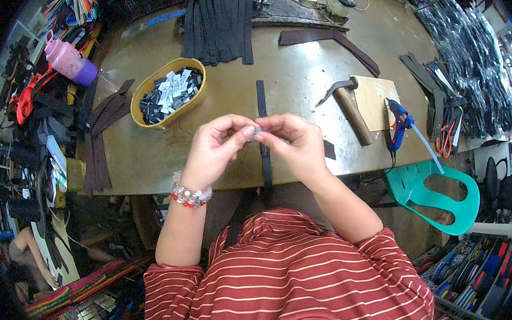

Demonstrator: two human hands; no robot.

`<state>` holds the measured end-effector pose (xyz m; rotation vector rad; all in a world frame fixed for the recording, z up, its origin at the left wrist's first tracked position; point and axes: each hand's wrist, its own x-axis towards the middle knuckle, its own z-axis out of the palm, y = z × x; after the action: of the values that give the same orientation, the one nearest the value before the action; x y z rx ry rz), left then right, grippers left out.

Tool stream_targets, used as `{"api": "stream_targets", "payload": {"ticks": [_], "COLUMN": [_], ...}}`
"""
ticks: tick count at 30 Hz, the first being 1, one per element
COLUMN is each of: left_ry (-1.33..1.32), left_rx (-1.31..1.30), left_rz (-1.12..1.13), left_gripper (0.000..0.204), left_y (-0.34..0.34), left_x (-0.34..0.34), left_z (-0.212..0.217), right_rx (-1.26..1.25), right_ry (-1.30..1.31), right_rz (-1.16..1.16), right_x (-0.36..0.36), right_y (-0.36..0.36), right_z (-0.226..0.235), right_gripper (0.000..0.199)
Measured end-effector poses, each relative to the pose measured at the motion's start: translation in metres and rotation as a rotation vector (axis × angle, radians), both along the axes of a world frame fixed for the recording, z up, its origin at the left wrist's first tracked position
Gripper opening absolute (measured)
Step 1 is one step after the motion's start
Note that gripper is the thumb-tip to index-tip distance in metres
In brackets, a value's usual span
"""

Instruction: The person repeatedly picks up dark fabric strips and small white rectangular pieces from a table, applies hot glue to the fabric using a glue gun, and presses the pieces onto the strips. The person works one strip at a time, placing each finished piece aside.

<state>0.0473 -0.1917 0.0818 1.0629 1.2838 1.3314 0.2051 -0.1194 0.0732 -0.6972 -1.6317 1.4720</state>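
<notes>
My left hand [222,144] and my right hand [293,142] meet above the front part of the table, both closed in a pinch. Between their fingertips is a small grey piece [254,135], mostly covered by the fingers; its kind cannot be made out. A narrow black strap [261,99] runs beneath my hands and reaches the table's front edge. To the left stands a yellow oval basin [138,112] filled with small black and white labels [172,91].
Right of my hands lie a hammer [355,116], a wooden board [376,93] and a blue glue gun [398,121]. Black straps [218,24] are bundled at the back. Orange-handled scissors [445,140] rest at the right, near a green plastic chair [402,187]. A pink-purple bottle [71,60] stands left.
</notes>
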Motion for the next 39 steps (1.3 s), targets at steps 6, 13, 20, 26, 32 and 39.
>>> {"api": "stream_targets", "payload": {"ticks": [6, 13, 20, 26, 32, 39], "left_ry": [-0.200, -0.229, -0.262, -0.212, -0.232, -0.381], "left_rx": [0.188, 0.205, 0.205, 0.116, -0.015, -0.021], "left_rz": [0.126, 0.105, 0.129, 0.166, 0.401, 0.311], "left_gripper": [0.022, 0.020, 0.017, 0.011, 0.010, 0.010], "left_y": [-0.005, -0.015, -0.019, -0.014, -0.005, 0.024], "left_x": [0.033, 0.046, 0.045, 0.039, 0.007, 0.011], "left_z": [-0.009, -0.010, -0.015, -0.035, -0.050, -0.097], "right_rx": [-0.264, -0.262, -0.251, -0.119, 0.214, 0.389], "right_ry": [0.144, 0.086, 0.061, -0.046, -0.492, -1.178], "right_rz": [0.058, 0.132, 0.105, -0.104, -1.136, -0.899], "right_x": [0.032, 0.040, 0.038, 0.080, 0.241, 0.262], "right_y": [-0.005, -0.008, -0.013, 0.004, 0.082, 0.158], "right_z": [-0.002, 0.012, 0.012, -0.018, -0.071, -0.055], "right_gripper": [0.017, 0.019, 0.018, 0.008, 0.031, 0.061]}}
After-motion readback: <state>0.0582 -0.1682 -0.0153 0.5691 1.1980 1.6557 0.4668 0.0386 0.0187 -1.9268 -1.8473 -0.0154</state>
